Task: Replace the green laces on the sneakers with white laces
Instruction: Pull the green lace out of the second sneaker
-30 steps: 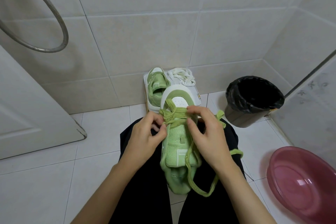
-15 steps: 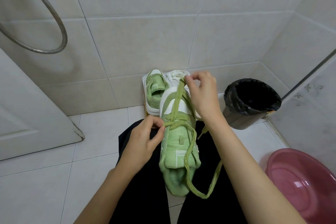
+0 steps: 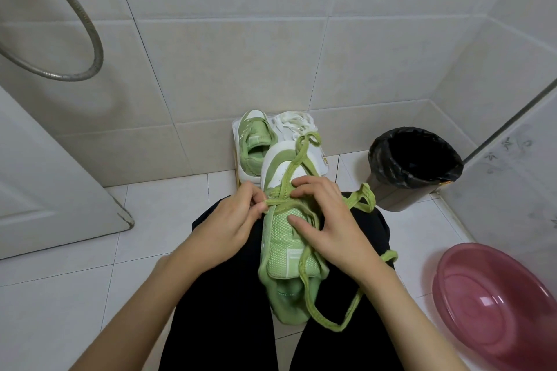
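A green and white sneaker [image 3: 284,238] lies on my lap, toe pointing away. Its green lace [image 3: 297,159] is partly pulled out: one end lies loose over the toe, other lengths loop off to the right and below the heel. My left hand [image 3: 232,220] pinches the lace crossing at the sneaker's left eyelet edge. My right hand [image 3: 328,217] rests on the upper, fingers curled over the lace near the crossing. The second green sneaker [image 3: 253,144] sits on a white board by the wall, beside a bundle of white laces [image 3: 294,123].
A bin lined with a black bag [image 3: 414,166] stands on the floor to the right. A pink basin [image 3: 497,301] is at the lower right. A shower hose [image 3: 87,33] hangs at the upper left, with a white door [image 3: 45,190] below it.
My right hand, which had lifted a length of lace up past the toe, has come back down onto the sneaker. The pulled length now lies loose over the toe.
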A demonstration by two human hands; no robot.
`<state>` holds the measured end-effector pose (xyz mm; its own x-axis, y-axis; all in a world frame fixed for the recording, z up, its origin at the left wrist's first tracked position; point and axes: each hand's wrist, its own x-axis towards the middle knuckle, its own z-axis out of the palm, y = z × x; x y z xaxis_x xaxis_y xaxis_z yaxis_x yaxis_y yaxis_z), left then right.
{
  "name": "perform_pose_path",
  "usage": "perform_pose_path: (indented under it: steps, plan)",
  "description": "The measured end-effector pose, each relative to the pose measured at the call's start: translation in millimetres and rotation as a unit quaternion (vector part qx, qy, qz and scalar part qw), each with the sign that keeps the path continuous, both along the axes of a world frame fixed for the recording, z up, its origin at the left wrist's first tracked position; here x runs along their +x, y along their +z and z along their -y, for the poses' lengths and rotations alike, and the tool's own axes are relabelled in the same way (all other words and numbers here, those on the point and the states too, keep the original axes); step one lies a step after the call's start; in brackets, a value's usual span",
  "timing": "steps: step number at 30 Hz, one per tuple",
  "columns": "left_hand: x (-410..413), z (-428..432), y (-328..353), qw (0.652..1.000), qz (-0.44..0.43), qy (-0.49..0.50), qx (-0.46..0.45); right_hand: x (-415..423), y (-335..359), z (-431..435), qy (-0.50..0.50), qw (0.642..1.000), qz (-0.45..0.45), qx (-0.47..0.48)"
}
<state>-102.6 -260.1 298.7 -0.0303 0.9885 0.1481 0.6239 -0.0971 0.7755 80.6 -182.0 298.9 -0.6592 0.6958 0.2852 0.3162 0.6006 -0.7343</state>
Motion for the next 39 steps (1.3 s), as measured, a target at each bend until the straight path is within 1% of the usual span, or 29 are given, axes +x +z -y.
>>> perform_pose_path:
  steps: [4, 6, 9, 12, 13, 15, 17, 18, 21, 23, 25, 29, 32, 34, 35, 36, 37, 38, 39]
  plan:
    - [-17, -12, 18, 0.991, -0.074, -0.074, -0.083, 2, -2, 0, -0.002, 1.000, 0.019, 0.017]
    - [-20, -13, 22, 0.988, -0.071, -0.093, -0.099, 2, -2, 0, -0.007, 1.000, 0.019, 0.022]
    - [-15, -11, 18, 0.993, -0.046, -0.076, -0.083, 1, -3, -1, -0.021, 0.999, 0.011, 0.023]
    - [-7, -8, 9, 0.999, -0.015, -0.016, -0.036, -2, -3, -1, -0.040, 0.999, 0.003, 0.005]
    - [-6, -7, 6, 1.000, -0.020, 0.007, -0.018, -3, -2, 0, -0.043, 0.999, 0.002, 0.000]
    - [-4, -5, 0, 0.998, -0.062, 0.032, 0.002, -4, -2, 1, -0.043, 0.999, -0.001, -0.006]
    - [-1, -4, -4, 0.995, -0.096, 0.023, 0.005, -4, -2, 1, -0.042, 0.999, -0.006, -0.008]
    - [0, -3, -6, 0.995, -0.099, 0.018, 0.011, -4, -2, 1, -0.042, 0.999, -0.008, -0.010]
    - [1, -4, -8, 0.997, -0.065, 0.017, 0.038, -4, -2, 1, -0.042, 0.999, -0.006, -0.014]
    - [-3, -4, -6, 0.997, -0.059, 0.001, 0.053, -4, -3, 0, -0.040, 0.999, -0.003, -0.011]
    - [-12, -4, -1, 0.992, -0.098, -0.020, 0.070, -4, -4, -1, -0.036, 0.999, 0.002, -0.005]
    - [-28, -5, 16, 0.969, -0.221, -0.067, 0.089, -4, -6, -1, -0.032, 0.999, 0.012, 0.014]
    - [-29, -10, 27, 0.942, -0.312, -0.076, 0.102, -4, -6, 0, -0.030, 0.999, 0.015, 0.022]
    - [-24, -11, 28, 0.930, -0.343, -0.076, 0.105, -3, -6, 0, -0.028, 0.999, 0.015, 0.022]
    - [-20, -12, 27, 0.934, -0.333, -0.072, 0.104, -3, -6, 0, -0.030, 0.999, 0.012, 0.017]
    - [-17, -11, 25, 0.948, -0.296, -0.061, 0.099, -3, -5, -1, -0.032, 0.999, 0.007, 0.008]
    - [-15, -10, 23, 0.969, -0.227, -0.043, 0.090, -2, -5, -1, -0.034, 0.999, 0.002, -0.005]
    - [-12, -9, 19, 0.987, -0.140, -0.022, 0.080, -2, -4, -1, -0.033, 0.999, -0.002, -0.021]
    - [-11, -8, 15, 0.996, -0.057, -0.006, 0.070, -1, -3, -1, -0.030, 0.999, -0.006, -0.038]
